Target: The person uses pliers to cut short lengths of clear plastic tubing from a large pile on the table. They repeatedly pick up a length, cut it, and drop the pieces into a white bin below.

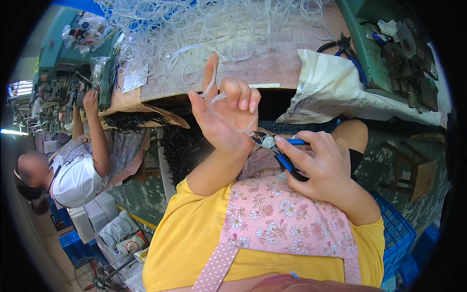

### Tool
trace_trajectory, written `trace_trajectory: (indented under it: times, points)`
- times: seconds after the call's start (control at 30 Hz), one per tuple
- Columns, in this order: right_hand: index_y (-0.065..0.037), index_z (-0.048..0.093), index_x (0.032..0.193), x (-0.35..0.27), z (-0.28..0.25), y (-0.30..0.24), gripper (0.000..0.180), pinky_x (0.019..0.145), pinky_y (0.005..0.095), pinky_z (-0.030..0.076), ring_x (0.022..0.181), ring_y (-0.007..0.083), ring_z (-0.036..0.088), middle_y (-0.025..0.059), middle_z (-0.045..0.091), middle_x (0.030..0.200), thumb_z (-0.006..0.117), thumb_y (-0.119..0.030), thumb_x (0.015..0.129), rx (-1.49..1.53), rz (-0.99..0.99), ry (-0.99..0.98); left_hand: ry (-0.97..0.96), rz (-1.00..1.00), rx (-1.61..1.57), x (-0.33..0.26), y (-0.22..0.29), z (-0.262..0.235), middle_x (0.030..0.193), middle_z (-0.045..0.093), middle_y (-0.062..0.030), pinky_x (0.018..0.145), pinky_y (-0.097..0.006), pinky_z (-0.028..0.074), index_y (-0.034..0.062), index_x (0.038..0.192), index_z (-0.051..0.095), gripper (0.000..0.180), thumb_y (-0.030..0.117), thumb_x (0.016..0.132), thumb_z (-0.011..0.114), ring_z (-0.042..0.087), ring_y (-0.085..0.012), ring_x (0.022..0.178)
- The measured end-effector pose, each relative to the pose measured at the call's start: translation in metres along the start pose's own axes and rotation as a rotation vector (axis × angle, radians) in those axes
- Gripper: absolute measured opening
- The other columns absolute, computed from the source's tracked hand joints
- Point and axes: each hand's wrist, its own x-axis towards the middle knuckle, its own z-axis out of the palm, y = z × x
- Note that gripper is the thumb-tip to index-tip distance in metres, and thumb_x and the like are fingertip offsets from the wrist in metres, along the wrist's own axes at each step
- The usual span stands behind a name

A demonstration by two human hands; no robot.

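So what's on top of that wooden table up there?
A big tangled heap of clear plastic loops covers much of the wooden table. A cream bag lies at its right end. The wood beneath both is hidden.

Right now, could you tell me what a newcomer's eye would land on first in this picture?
In the middle, the left hand is raised with a thin clear tube looped around its fingers, while the right hand beside it holds blue-handled pliers whose tip is at the tube. Above them, a big tangle of clear tubing covers the wooden bench. At the far left, another person reaches up to a green machine.
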Motion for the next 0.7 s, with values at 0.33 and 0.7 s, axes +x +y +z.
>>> trace_trajectory:
  times: [0.33, 0.7]
  points:
    - [-0.022, 0.058, 0.129, -0.001, 0.004, -0.002, 0.071, 0.066, 0.0370, 0.046, 0.076, 0.0264, 0.052, 0.0096, 0.051, 0.099, 0.072, -0.008, 0.060, 0.013, 0.019, -0.016, -0.041, -0.032, -0.029, 0.000, 0.002, 0.001, 0.064, 0.036, -0.0004, 0.058, -0.029, 0.038, 0.0054, 0.143, 0.035, 0.070, 0.058, 0.096, 0.037, 0.038, -0.0143, 0.062]
    - [-0.023, 0.062, 0.123, 0.001, -0.002, 0.022, 0.065, 0.059, 0.0336, 0.046, 0.074, 0.0221, 0.054, 0.0061, 0.053, 0.096, 0.077, -0.010, 0.061, -0.211, -0.174, -0.019, -0.038, -0.733, -0.138, 0.010, 0.004, -0.001, 0.066, 0.038, -0.0004, 0.067, -0.029, 0.038, -0.0004, 0.139, 0.039, 0.067, 0.052, 0.098, 0.038, 0.041, -0.0155, 0.067]
